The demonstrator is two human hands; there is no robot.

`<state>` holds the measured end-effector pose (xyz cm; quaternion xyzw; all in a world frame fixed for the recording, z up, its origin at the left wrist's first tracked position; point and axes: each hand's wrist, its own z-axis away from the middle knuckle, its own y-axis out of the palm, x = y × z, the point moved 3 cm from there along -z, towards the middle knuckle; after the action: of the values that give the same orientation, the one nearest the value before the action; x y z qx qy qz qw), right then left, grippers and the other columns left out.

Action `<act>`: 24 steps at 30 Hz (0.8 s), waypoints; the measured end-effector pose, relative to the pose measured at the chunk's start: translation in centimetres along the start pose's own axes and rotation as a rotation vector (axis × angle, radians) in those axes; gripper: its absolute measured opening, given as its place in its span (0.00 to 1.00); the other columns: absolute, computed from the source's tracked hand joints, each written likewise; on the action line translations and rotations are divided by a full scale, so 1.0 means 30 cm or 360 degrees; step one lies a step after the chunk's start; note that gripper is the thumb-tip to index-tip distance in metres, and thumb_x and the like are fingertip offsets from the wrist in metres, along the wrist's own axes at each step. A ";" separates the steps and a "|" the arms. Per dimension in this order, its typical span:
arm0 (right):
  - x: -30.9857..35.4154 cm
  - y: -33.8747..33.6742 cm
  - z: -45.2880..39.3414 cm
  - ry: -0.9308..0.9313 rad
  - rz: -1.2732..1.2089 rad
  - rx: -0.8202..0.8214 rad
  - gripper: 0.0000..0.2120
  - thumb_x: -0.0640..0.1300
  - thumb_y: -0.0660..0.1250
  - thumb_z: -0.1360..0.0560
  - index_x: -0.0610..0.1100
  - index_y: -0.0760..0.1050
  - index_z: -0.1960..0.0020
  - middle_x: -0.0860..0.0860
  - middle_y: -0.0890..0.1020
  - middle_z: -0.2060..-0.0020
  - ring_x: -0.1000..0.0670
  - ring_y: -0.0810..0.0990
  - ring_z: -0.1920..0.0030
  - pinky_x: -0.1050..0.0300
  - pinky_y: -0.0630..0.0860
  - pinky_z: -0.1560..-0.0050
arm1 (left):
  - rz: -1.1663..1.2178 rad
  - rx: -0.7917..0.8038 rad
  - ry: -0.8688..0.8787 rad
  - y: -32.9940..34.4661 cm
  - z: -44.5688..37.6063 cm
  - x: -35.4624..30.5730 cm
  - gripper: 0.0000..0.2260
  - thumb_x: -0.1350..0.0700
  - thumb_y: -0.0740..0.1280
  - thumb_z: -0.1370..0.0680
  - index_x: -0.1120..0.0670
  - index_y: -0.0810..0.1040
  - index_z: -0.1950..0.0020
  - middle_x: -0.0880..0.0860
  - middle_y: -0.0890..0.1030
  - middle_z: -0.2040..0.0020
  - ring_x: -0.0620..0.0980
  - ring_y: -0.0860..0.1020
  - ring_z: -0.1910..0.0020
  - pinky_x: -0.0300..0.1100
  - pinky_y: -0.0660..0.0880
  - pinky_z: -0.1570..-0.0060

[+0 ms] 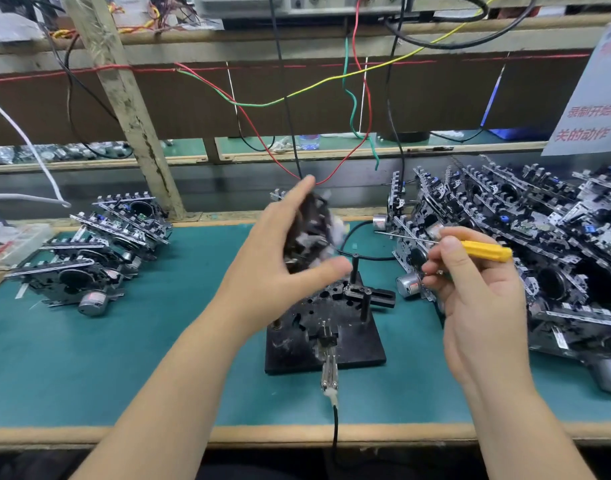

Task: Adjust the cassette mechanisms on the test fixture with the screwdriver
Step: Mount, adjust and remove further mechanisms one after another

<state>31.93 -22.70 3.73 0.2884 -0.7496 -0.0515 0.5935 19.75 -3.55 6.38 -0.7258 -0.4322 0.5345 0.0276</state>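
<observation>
**Mechanism lifted clear of the fixture**

Nearest, the one test fixture (326, 327) sat bare on the green surface (89, 358), its posts free for loading. At 3 o'clock the right hand (477, 292) pinched one yellow screwdriver (484, 251), tip kept aside. Above the fixture, at 12 o'clock, the left hand's (280, 251) fingers gripped one blurred cassette mechanism (311, 233), probably mid-swap. Farther off lay two stacks: the left pile (99, 251) at 10 o'clock, the bigger right pile (526, 244) at 2; their counts were unclear.

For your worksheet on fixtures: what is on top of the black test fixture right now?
Only the fixture's own posts and clamp show; no mechanism sits there. It is in the left hand, above.
</observation>
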 end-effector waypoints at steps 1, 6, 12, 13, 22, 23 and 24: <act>-0.009 -0.006 -0.002 0.0004 0.0025 -0.0021 0.07 0.39 0.65 0.19 0.40 0.78 0.42 0.49 0.80 0.58 0.53 0.76 0.62 0.65 0.76 0.62 | -0.0374 0.0147 0.0045 0.007 -0.027 0.001 0.44 0.31 0.71 0.34 0.33 0.56 0.21 0.38 0.71 0.31 0.42 0.69 0.29 0.46 0.70 0.33; -0.042 -0.018 0.008 0.0021 0.0129 0.0004 0.08 0.38 0.62 0.17 0.46 0.78 0.47 0.51 0.81 0.62 0.52 0.77 0.63 0.65 0.75 0.63 | -0.1213 0.0718 0.0006 0.113 -0.099 0.049 0.51 0.26 0.69 0.34 0.42 0.50 0.18 0.45 0.65 0.26 0.51 0.63 0.27 0.57 0.67 0.32; -0.060 -0.039 0.012 0.0063 0.0176 0.0094 0.06 0.40 0.59 0.15 0.47 0.75 0.47 0.46 0.85 0.63 0.50 0.81 0.65 0.63 0.75 0.62 | -0.1363 0.0728 0.0006 0.159 -0.098 0.107 0.51 0.23 0.66 0.34 0.41 0.47 0.18 0.45 0.63 0.26 0.52 0.63 0.29 0.55 0.68 0.37; -0.063 -0.038 0.012 0.0073 0.0183 0.0124 0.06 0.40 0.59 0.15 0.47 0.74 0.47 0.45 0.85 0.63 0.50 0.81 0.65 0.63 0.75 0.62 | -0.1364 0.0729 0.0015 0.160 -0.101 0.108 0.51 0.24 0.66 0.34 0.41 0.48 0.18 0.45 0.63 0.26 0.52 0.63 0.29 0.56 0.68 0.37; -0.116 -0.017 0.005 0.0085 0.0378 0.0344 0.06 0.44 0.55 0.14 0.49 0.70 0.46 0.46 0.88 0.54 0.46 0.85 0.49 0.55 0.76 0.50 | -0.1349 0.0713 0.0028 0.148 -0.097 0.112 0.52 0.23 0.66 0.35 0.41 0.48 0.18 0.44 0.63 0.27 0.52 0.63 0.30 0.56 0.67 0.37; -0.125 -0.014 0.006 0.0075 0.0396 0.0358 0.07 0.43 0.55 0.14 0.50 0.70 0.46 0.46 0.88 0.52 0.47 0.85 0.47 0.53 0.76 0.49 | -0.1352 0.0729 0.0021 0.148 -0.100 0.112 0.52 0.23 0.66 0.35 0.41 0.48 0.19 0.45 0.63 0.27 0.52 0.63 0.29 0.56 0.67 0.37; -0.132 -0.008 0.005 0.0057 0.0419 0.0378 0.07 0.43 0.55 0.14 0.51 0.69 0.46 0.47 0.88 0.51 0.47 0.84 0.45 0.52 0.76 0.48 | -0.1358 0.0745 0.0014 0.148 -0.103 0.112 0.53 0.24 0.67 0.35 0.41 0.47 0.19 0.45 0.64 0.27 0.52 0.63 0.29 0.56 0.67 0.37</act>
<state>32.39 -20.99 0.18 0.2567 -0.7710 0.1206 0.5702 25.06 -2.81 2.93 -0.4603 -0.5594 0.5552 0.4087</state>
